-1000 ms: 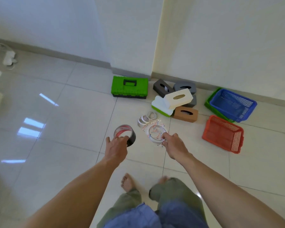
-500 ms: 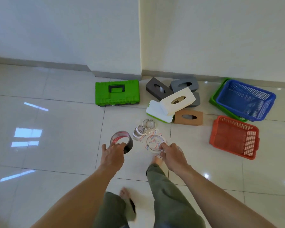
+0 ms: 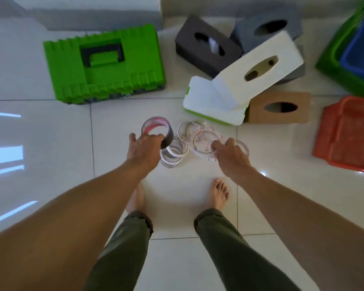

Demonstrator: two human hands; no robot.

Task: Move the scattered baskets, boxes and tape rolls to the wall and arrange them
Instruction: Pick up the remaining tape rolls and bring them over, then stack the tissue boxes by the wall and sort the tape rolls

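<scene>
Left hand (image 3: pixel 144 149) round dark tape roll (image 3: pixel 169 137)

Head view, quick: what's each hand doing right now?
Left hand: closed around the dark grey tape roll.
Right hand: pinching the clear printed tape roll.

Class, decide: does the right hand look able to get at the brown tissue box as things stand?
Probably yes: bare floor lies between the right hand and the brown tissue box, though that hand is gripping a clear tape roll.
</scene>
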